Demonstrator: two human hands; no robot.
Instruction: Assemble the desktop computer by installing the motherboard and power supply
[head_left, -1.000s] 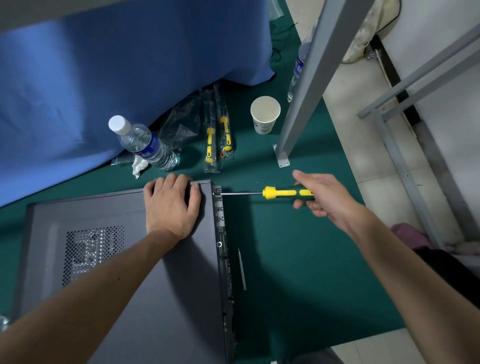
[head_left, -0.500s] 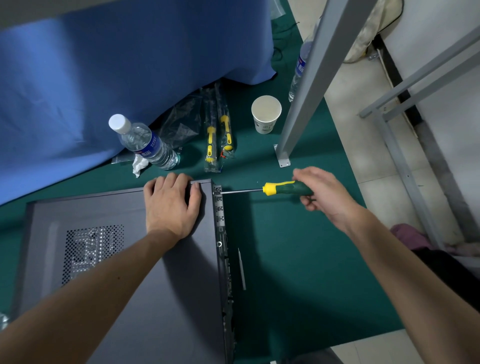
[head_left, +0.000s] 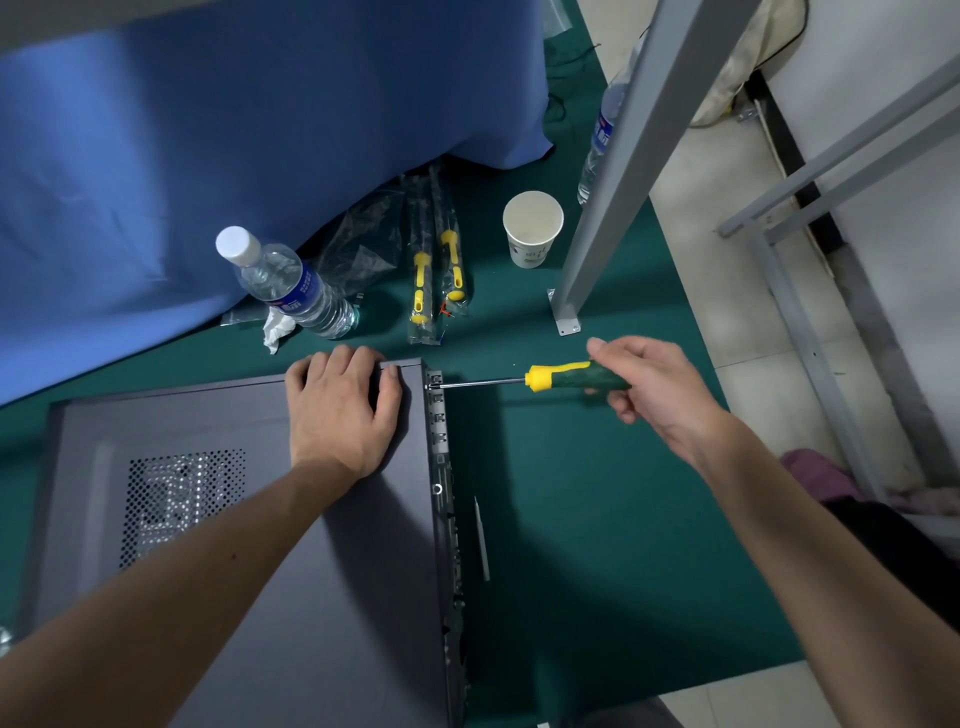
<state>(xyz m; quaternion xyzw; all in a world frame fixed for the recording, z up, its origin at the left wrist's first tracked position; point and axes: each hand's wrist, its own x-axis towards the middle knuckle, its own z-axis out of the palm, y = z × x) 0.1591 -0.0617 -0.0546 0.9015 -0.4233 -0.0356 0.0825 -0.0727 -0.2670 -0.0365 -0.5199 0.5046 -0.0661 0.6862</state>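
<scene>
Driving a rear-edge screw on the closed computer case (head_left: 249, 545) – slip risk at the tip.

Right hand (head_left: 657, 387) clenched round the green-yellow screwdriver (head_left: 566, 378), shaft level, tip at the case's top rear corner, well left of the grip. Left hand (head_left: 340, 415) lies flat on the side panel, fingers curled over its far edge, holding nothing; it sits just beside the tip, so a cam-out could jab those fingers or scar the panel. Off-axis push likely strips the screw head. Room: bare green desk (head_left: 597, 519) below the grip; steel post foot (head_left: 566, 317) just above-left; desk edge close to the right, limiting elbow swing. Paper cup (head_left: 532, 228) and water bottle (head_left: 291, 283) further off, beyond the shaft.
</scene>
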